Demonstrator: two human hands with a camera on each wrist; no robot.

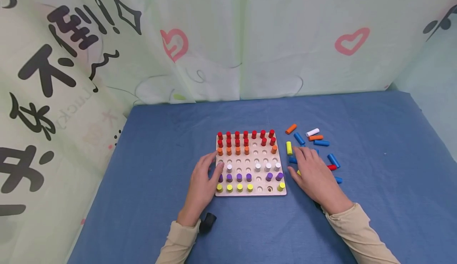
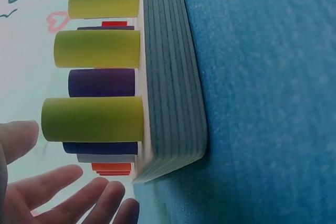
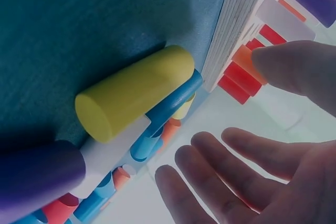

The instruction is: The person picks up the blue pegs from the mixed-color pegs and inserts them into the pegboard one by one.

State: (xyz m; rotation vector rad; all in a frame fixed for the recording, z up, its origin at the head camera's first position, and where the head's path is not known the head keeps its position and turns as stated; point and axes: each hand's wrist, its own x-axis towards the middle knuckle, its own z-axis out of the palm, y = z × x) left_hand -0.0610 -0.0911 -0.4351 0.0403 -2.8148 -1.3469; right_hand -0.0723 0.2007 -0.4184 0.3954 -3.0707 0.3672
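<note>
Seven red pegs [image 1: 254, 134] fill the far row of a wooden board [image 1: 243, 156] just right of the outspread, empty left hand [image 1: 200, 182]; nearer rows look unfinished, with vacant holes, as loose pegs [image 1: 299, 138] surround the right hand [image 1: 314, 173], fingers relaxed, grasping nothing.

Flat wooden pegboard [image 1: 244, 165], partly filled, upright coloured pegs [image 1: 250, 187], loose pegs [image 1: 321, 142] lying alongside

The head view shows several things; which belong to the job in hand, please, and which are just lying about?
Likely in the job: pegboard; standing pegs; loose pegs beside it; left hand; right hand.

Likely only surroundings: blue cloth underneath; printed curtain behind.
</note>
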